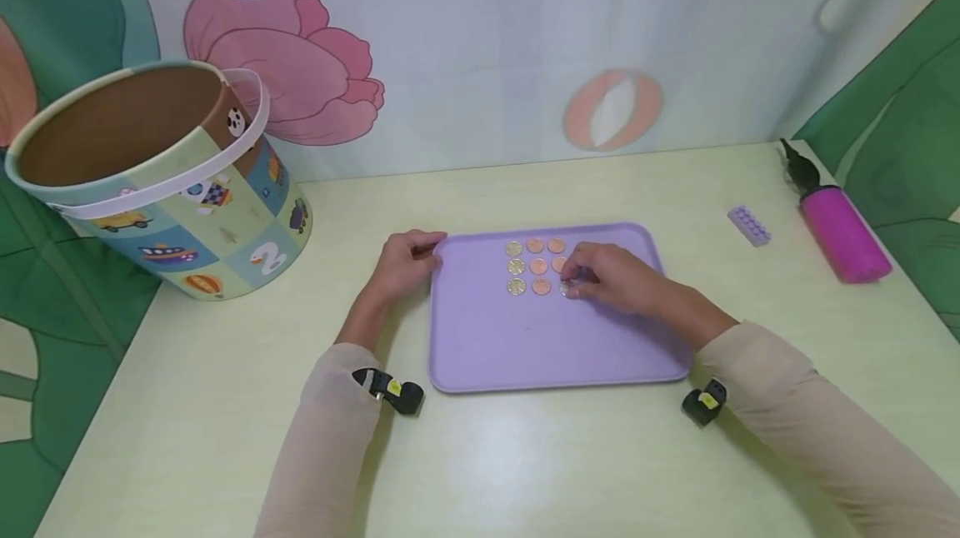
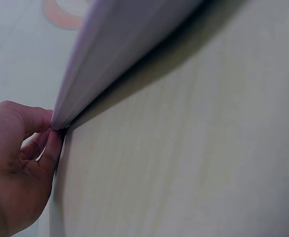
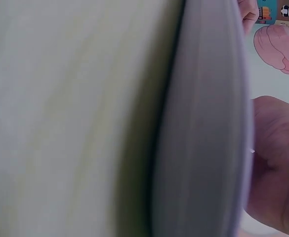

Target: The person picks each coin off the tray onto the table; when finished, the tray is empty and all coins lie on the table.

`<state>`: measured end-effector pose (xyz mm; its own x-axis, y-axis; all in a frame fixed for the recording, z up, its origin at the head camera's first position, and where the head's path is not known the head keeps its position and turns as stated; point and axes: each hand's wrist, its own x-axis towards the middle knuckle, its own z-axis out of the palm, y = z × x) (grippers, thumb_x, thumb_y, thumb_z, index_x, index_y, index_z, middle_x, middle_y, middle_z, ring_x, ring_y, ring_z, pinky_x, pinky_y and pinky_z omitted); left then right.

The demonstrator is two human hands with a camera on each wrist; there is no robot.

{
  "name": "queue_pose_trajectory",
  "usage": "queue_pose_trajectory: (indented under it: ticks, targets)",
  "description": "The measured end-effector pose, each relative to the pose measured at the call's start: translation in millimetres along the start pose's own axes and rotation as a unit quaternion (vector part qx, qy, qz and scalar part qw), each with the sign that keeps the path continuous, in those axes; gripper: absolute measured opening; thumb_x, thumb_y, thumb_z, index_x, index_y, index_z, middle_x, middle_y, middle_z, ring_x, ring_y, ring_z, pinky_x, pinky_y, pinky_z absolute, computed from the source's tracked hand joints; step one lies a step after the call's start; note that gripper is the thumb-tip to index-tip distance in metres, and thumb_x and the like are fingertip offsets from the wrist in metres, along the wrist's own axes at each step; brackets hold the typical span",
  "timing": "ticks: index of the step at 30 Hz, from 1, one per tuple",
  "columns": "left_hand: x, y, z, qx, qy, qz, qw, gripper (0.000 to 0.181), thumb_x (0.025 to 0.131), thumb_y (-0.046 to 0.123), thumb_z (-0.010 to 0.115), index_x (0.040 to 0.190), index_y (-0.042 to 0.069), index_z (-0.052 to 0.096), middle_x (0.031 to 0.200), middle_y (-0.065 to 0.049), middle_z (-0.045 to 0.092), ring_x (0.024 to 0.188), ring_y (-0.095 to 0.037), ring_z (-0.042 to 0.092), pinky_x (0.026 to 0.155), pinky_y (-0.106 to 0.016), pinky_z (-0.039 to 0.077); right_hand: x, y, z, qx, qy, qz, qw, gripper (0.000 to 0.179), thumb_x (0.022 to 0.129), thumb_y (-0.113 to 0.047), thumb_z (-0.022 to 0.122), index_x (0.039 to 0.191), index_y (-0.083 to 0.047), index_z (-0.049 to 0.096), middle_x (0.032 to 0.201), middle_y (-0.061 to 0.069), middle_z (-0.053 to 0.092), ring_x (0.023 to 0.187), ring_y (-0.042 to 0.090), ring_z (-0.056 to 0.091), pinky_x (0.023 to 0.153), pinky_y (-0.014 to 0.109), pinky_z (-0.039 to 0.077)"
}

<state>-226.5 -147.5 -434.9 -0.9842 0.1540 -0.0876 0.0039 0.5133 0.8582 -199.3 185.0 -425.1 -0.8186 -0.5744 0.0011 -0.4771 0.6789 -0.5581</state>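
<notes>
A purple tray (image 1: 480, 338) lies on the table with several coins in three short columns. Gold-coloured coins (image 1: 516, 266) form the left column, copper ones (image 1: 538, 266) the middle. At the tray's far left corner, my left hand (image 1: 402, 267) pinches the rim between thumb and fingers; the left wrist view shows this hand (image 2: 20, 163) at the corner. My right hand (image 1: 618, 278) is over the right column, its fingertips pinching a silver coin (image 1: 565, 289) at the near end and partly covering a copper coin above it. In the right wrist view the tray wall (image 3: 203, 118) hides the fingertips.
A large patterned bucket (image 1: 225, 230) with a white handle stands at the left. To the right of the tray are a purple toy brick (image 1: 748, 226) and a pink cylinder with a black nozzle (image 1: 846, 234). A printed curtain (image 1: 480, 47) hangs behind the table.
</notes>
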Motion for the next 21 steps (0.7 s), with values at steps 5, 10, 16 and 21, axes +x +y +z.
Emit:
queue_pose_trajectory:
  ticks: [5,10,16,21]
  targets:
    - [1.0,-1.3,0.1,0.004,0.001,-0.003,1.0,0.042,0.093,-0.003,0.059,0.134,-0.004,0.063,0.137,-0.026,0.063,0.128,-0.036,0.06,0.112,-0.044,0.05,0.8,-0.2,-1.9,-0.002,-0.004,-0.01,0.9999,0.017,0.085,-0.01,0.08,0.101,-0.005,0.076,0.098,0.004,0.071,0.084,0.014,0.058,0.081,0.033,0.052]
    - [1.5,-1.7,-0.3,-0.003,0.002,-0.003,1.0,0.042,0.092,-0.003,0.06,0.134,-0.004,0.063,0.136,-0.026,0.063,0.128,-0.035,0.061,0.112,-0.044,0.051,1.1,-1.8,-2.6,-0.003,-0.008,-0.01,0.9999,0.017,0.085,-0.009,0.08,0.1,-0.004,0.075,0.097,0.004,0.07,0.083,0.014,0.057,0.08,0.031,0.052]
    - [0.5,-2.5,1.4,0.0,0.001,-0.003,1.0,0.041,0.094,-0.003,0.059,0.135,-0.004,0.062,0.137,-0.026,0.063,0.129,-0.036,0.06,0.113,-0.044,0.05,-0.6,-1.0,-1.0,-0.008,-0.008,-0.01,0.9999,0.018,0.086,-0.009,0.079,0.101,-0.004,0.071,0.099,0.006,0.07,0.085,0.015,0.057,0.082,0.033,0.053]
    - [-1.0,-1.5,3.3,-0.001,0.007,-0.006,1.0,0.041,0.095,-0.004,0.058,0.135,-0.004,0.062,0.136,-0.026,0.063,0.128,-0.036,0.061,0.112,-0.045,0.051,-1.0,2.9,1.0,0.005,-0.004,-0.025,0.9997,0.019,0.087,-0.008,0.077,0.103,-0.004,0.069,0.096,0.005,0.071,0.084,0.015,0.059,0.081,0.033,0.054]
